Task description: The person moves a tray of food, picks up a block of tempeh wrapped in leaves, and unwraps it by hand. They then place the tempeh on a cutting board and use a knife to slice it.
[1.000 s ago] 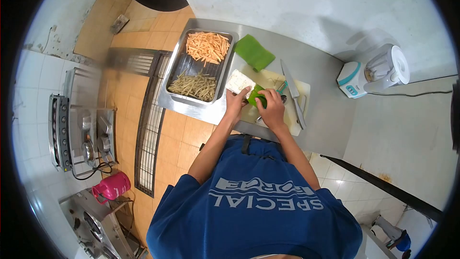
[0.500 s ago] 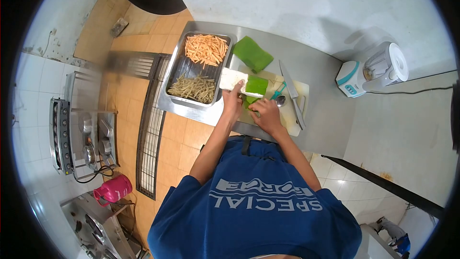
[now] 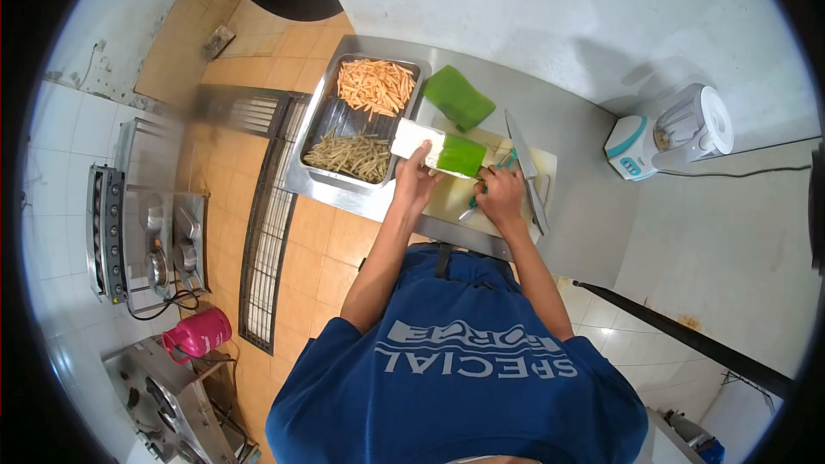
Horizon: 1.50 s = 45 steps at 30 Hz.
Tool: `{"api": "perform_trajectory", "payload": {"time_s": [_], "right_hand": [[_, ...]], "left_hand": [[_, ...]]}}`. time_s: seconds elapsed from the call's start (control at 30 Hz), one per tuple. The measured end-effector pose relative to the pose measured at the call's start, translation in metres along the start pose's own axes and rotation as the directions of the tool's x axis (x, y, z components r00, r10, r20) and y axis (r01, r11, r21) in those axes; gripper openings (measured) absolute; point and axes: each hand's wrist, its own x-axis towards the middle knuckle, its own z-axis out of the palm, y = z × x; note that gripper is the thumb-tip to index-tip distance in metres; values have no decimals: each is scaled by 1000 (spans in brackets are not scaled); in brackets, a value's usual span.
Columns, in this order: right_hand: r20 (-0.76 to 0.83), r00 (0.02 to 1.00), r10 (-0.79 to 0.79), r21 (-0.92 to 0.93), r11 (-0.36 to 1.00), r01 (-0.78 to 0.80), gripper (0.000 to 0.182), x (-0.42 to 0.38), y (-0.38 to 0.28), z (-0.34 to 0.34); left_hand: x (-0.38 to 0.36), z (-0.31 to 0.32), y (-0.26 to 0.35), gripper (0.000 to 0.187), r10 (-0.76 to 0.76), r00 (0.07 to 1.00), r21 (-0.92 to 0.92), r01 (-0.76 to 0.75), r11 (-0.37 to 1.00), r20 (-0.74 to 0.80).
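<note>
My left hand (image 3: 412, 180) is closed on the near side of a pale white block (image 3: 416, 134). A bright green leaf piece (image 3: 462, 155) covers the block's right end. Beside that end my right hand (image 3: 501, 196) is closed around a utensil (image 3: 472, 204) with teal and silver parts; its exact kind is hidden by the fingers. Under both hands lies a pale cutting board (image 3: 441, 198). A large knife (image 3: 522, 146) rests along the board's right side. Behind the block, a larger folded green leaf (image 3: 460, 98) lies on the steel table.
A metal tray (image 3: 308, 143) holds orange strips (image 3: 375, 86) and greenish strips (image 3: 347, 156) at the left. A blender (image 3: 632, 147) stands at the right by the wall. The steel table (image 3: 593, 206) ends just in front of my body. A pink gas cylinder (image 3: 199, 333) is at lower left.
My right hand has moved right, away from the leaf's lower edge, and now covers the spoon bowl that showed on the board. My left hand still holds the block, slightly tilted.
</note>
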Motion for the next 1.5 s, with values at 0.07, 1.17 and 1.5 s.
{"api": "perform_trajectory", "payload": {"time_s": [0.07,1.17,1.5], "right_hand": [[17,999,35,11,999,-36,28,1,5,-7],[110,705,701,902,228,-368,32,-3,57,-9],[114,800,590,902,276,-333,29,5,42,-16]], "left_hand": [[2,-4,-4,37,7,1000,-6,-7,1000,8],[11,-35,-13,38,151,989,18,-150,988,-14],[8,-27,-16,42,107,994,90,-107,990,1]]}}
